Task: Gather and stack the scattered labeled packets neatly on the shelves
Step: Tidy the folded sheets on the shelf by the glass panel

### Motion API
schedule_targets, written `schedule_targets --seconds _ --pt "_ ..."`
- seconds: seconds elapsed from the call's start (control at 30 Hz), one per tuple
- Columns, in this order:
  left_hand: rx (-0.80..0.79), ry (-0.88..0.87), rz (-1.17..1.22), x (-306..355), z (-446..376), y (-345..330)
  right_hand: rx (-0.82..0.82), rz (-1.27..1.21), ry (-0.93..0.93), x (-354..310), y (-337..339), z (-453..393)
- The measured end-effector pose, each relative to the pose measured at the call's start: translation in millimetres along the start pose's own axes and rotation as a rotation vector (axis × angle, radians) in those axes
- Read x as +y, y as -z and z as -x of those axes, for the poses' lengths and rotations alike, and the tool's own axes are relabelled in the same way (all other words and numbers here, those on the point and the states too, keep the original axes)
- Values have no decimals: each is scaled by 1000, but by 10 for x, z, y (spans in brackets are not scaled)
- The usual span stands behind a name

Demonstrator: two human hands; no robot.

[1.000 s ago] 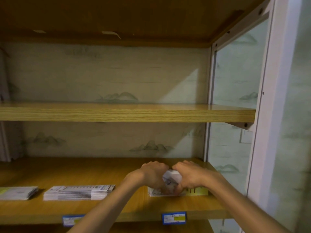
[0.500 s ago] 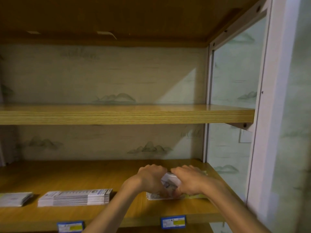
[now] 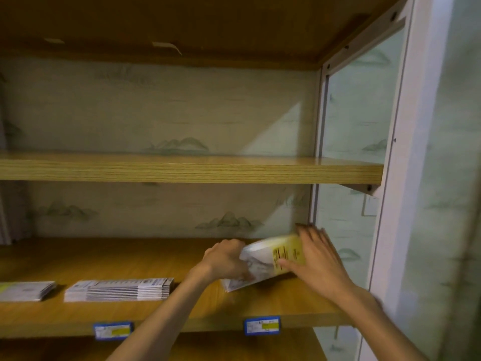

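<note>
White-and-yellow labeled packet bundle (image 3: 270, 259): tilted on lower wooden shelf (image 3: 78, 259); left hand (image 3: 223, 259) fingers curled gripping its end, right hand (image 3: 316, 259) fingers spread flat against it, apparently squaring edges.

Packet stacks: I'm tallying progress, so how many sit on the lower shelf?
3: one at the far left edge, cropped; one left of centre; one tilted between both hands. More may lie out of frame.
</note>
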State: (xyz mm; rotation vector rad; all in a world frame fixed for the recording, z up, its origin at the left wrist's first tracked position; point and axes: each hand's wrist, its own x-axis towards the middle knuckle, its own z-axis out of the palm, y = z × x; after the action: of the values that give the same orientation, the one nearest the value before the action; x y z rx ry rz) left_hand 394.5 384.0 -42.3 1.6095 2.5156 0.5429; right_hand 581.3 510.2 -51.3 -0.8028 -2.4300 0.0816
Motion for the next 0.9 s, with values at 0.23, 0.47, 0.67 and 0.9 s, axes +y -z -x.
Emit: schedule_targets --seconds 0.23,0.47,0.67,0.9 --pt "151 93 926 10 154 -102 -123 -736 -308 -163 -4 99" --pt "42 34 1194 195 300 -428 -179 -990 -339 -173 -508 107" --pt "13 -13 1113 134 287 -458 -214 -953 -320 -332 -310 151" --pt "76 -42 1138 90 339 -419 -240 -837 -228 -384 -240 121"
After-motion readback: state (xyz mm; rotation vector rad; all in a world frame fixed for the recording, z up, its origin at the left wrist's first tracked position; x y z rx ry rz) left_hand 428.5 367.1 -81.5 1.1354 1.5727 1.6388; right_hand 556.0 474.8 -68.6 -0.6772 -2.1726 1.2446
